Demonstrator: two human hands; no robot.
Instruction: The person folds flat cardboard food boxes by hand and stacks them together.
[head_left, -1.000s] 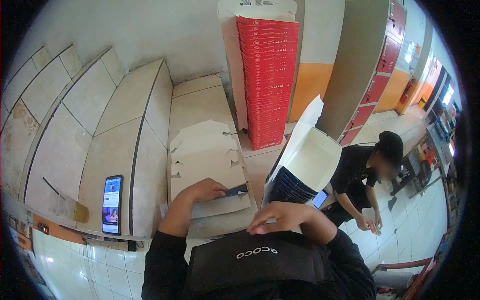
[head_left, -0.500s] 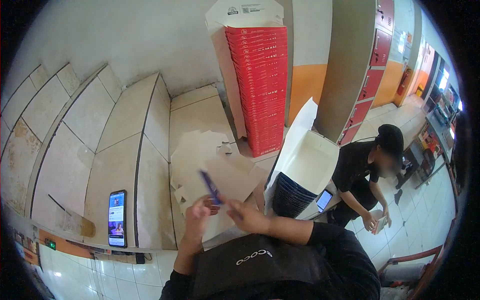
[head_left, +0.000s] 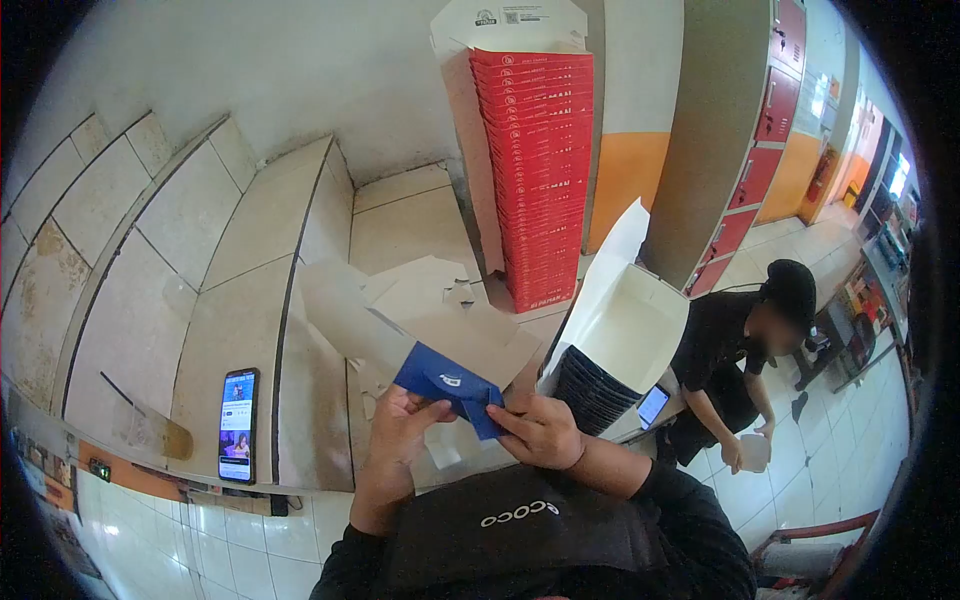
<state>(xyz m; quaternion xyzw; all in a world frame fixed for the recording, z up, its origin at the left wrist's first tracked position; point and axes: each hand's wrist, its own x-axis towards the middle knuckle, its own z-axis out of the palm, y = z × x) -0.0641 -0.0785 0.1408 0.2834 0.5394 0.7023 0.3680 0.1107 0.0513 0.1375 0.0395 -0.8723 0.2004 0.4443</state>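
Note:
A paperboard carton (head_left: 440,375), blue outside with a long white flap reaching up and left, is held partly folded in front of my chest. My left hand (head_left: 400,430) grips its lower left edge, thumb on the blue panel. At the right end, my right hand (head_left: 540,430) pinches a blue corner between thumb and fingers. Behind the carton, flat white carton blanks (head_left: 430,285) lie on the tiled ledge. To the right of my right hand stands a nested stack of dark blue cartons (head_left: 590,390), the front one open with its white inside showing.
A tall stack of red boxes (head_left: 540,180) stands against the wall. On the left ledge are a phone (head_left: 238,425) and a cup with a straw (head_left: 165,435). Another phone (head_left: 652,406) lies at right, near a crouching co-worker (head_left: 735,340) holding a small carton. Red-doored lockers (head_left: 750,175) stand behind.
The carton has turned from nearly edge-on to showing its blue panel and white flap. My right hand has shifted right to its corner. The view has shifted slightly.

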